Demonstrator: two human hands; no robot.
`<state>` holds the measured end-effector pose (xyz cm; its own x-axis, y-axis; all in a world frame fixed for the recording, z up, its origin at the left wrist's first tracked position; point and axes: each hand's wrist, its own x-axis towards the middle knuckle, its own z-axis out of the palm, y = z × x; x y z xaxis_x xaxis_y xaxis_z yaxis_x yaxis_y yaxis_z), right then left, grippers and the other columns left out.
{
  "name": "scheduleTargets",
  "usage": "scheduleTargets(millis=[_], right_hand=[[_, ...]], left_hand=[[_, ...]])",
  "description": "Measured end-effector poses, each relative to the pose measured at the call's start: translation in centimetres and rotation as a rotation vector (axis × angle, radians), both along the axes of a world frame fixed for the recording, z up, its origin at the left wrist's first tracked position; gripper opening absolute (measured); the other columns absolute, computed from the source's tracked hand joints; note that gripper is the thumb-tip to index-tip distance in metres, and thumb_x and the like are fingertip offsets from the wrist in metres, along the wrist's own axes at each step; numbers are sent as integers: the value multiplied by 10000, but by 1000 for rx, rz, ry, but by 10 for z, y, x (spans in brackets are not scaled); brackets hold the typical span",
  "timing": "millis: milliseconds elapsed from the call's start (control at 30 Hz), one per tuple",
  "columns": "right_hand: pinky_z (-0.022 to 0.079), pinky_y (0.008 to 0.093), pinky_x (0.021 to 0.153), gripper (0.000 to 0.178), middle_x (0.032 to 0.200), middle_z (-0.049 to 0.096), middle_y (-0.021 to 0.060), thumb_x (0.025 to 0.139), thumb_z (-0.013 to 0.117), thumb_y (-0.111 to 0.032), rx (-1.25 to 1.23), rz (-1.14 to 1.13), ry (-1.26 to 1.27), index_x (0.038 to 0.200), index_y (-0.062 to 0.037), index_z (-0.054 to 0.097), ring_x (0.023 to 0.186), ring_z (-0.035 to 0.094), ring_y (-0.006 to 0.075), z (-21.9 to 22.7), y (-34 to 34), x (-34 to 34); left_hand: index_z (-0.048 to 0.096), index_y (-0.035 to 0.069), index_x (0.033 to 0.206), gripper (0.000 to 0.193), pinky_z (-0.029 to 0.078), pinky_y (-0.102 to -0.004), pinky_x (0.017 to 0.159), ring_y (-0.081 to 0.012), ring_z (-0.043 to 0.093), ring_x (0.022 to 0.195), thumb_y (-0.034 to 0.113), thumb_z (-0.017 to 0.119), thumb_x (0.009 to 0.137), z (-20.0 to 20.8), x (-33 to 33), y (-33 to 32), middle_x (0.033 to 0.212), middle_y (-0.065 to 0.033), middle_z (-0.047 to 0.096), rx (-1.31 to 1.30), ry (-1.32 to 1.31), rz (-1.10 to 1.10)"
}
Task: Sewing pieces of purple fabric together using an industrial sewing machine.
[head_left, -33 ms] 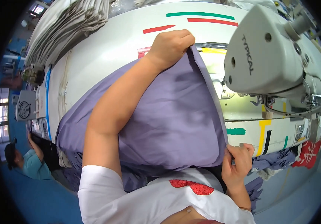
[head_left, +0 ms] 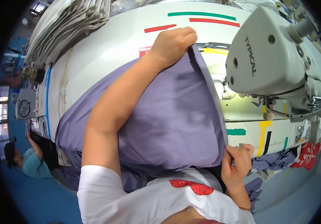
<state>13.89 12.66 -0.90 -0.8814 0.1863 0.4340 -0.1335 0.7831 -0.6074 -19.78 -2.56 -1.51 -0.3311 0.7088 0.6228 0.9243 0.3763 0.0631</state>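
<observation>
A large piece of purple fabric (head_left: 168, 115) lies over the white sewing table and hangs toward my lap. Its right edge is folded over in a narrow strip and runs taut between my hands. My left hand (head_left: 173, 46) is closed on the far corner of this edge, my forearm crossing above the cloth. Nearer my body, my right hand (head_left: 237, 162) pinches the near end of the same edge between thumb and fingers. Just right of the fabric stands a white sewing machine (head_left: 268, 56), its lit needle area (head_left: 226, 89) beside the folded edge, not touching it.
A stack of grey-white fabric pieces (head_left: 71, 30) sits at the far left. Green, red, yellow and black tape strips mark the table (head_left: 127, 30). Purple patterned cloth (head_left: 274, 159) and red cloth (head_left: 309, 155) hang at the right. Another person (head_left: 30, 160) works at the left.
</observation>
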Motion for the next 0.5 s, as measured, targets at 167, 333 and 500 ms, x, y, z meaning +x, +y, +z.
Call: scheduleTargets(millis=[167, 333, 500], right_hand=[[409, 386, 831, 157, 717, 605, 76, 725, 626, 66, -126, -65, -33, 868, 4, 644, 623, 532, 219, 4, 7, -2], [419, 379, 809, 108, 691, 590, 79, 761, 626, 57, -133, -219, -14, 859, 14, 642, 581, 493, 210, -4, 24, 0], [402, 375, 831, 100, 652, 560, 52, 758, 644, 58, -93, -216, -14, 838, -2, 635, 550, 463, 185, -5, 23, -6]], left_hand=[[505, 30, 736, 168, 476, -313, 631, -229, 584, 715, -56, 638, 682, 10, -21, 3, 867, -66, 628, 33, -514, -39], [508, 31, 749, 171, 424, -320, 590, -210, 487, 648, -104, 580, 671, 13, -16, 6, 771, -56, 526, -90, -738, 17], [574, 42, 886, 291, 444, -332, 623, -218, 560, 765, -150, 492, 684, 10, -20, 10, 855, -59, 569, -168, -186, 69]])
